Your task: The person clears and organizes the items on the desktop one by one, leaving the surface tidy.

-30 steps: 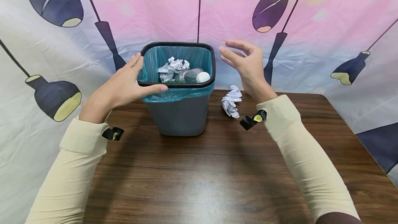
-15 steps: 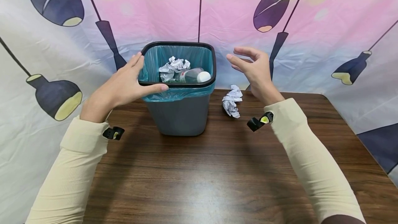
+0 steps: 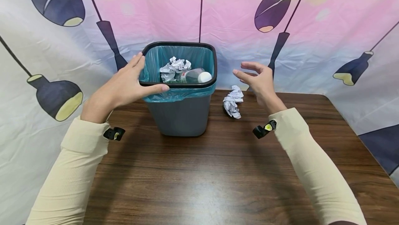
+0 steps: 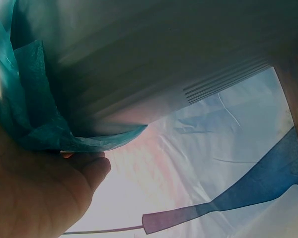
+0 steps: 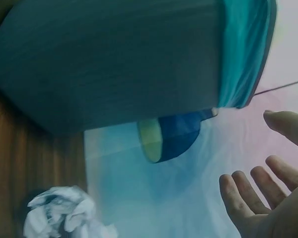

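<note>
My left hand [image 3: 120, 88] rests at the left front corner of a grey trash bin [image 3: 182, 117], thumb along the black rim and fingers straight on its left side. A teal bag [image 3: 177, 95] lines the bin and folds over its outside. Inside lie crumpled white paper [image 3: 175, 68] and a clear plastic bottle [image 3: 191, 76] with a white cap. My right hand [image 3: 260, 79] hangs in the air right of the bin, fingers relaxed and holding nothing. Below it, a crumpled paper ball [image 3: 232, 102] sits on the table. The right wrist view shows that hand's spread fingers [image 5: 260, 186] beyond the bin.
The dark wood table [image 3: 187, 176] carries the bin near its back edge. A patterned cloth [image 3: 237, 10] with hanging lamps drawn on it stands directly behind and at both sides.
My right hand has moved right and down, away from the bin's rim and lower toward the paper ball. The left hand, bin and its contents stay as they were.
</note>
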### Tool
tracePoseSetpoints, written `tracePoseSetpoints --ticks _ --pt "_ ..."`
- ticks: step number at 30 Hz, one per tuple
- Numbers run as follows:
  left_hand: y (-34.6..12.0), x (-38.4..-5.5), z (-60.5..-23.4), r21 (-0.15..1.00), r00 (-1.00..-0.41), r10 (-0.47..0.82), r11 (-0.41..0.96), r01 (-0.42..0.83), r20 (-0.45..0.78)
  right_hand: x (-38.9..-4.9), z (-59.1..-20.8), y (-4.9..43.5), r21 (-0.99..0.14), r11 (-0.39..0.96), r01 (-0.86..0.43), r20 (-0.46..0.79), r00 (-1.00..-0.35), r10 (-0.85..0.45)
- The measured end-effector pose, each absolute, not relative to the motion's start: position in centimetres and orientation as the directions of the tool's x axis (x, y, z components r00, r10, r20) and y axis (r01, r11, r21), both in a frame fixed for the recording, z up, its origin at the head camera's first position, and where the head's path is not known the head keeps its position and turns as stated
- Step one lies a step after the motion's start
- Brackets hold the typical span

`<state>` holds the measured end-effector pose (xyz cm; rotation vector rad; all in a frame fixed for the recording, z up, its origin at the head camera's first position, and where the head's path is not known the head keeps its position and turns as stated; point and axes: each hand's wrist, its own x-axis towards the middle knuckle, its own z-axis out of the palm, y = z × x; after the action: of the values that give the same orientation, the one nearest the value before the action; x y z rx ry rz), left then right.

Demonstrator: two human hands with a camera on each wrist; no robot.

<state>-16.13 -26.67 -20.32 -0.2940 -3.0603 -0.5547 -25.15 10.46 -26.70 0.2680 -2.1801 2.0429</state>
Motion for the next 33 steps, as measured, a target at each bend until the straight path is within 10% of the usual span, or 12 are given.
tracePoseSetpoints --ticks 33 --pt "-26.6 -16.1 -20.2 0.34 -0.982 0.182 0.922 0.187 0.048 -25.2 -38.1 10.7 -0.749 0.643 -0.156 0.18 -0.983 -0.029"
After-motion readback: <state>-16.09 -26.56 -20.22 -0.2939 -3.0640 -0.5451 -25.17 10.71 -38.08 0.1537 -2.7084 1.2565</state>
